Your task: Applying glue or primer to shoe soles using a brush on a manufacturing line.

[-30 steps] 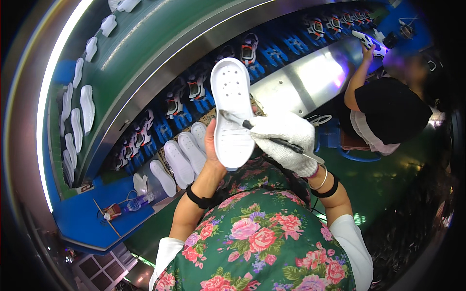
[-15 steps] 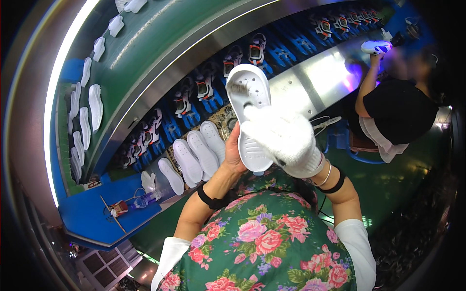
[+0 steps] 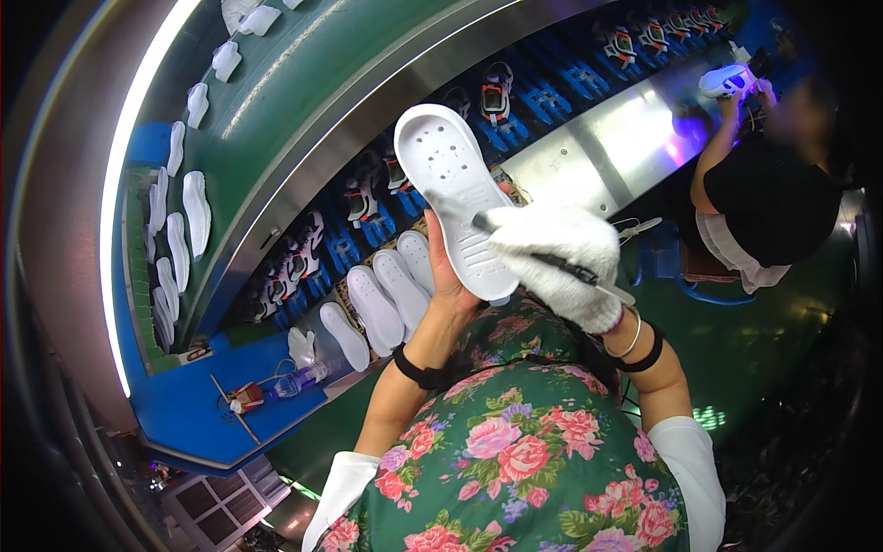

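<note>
A white shoe sole with small holes and grooves lies tilted in front of me, hollow side up. My bare left hand is closed around it from beneath, with fingertips showing past its far edge. In a white fluffy glove, my right hand grips a slim brush. The brush's dark tip is over the middle of the sole; whether it touches cannot be made out. Beyond my left forearm, several more white soles stand side by side on the bench.
Shoe uppers on blue holders line the conveyor. White soles lie on the green belt at left. A bottle and a white glove rest by the blue table. A co-worker sits at right, holding a shoe under violet light.
My gloved right hand with the brush has drawn back from the sole's middle, uncovering more of it. The sole has tilted further left. The whole view has shifted slightly.
</note>
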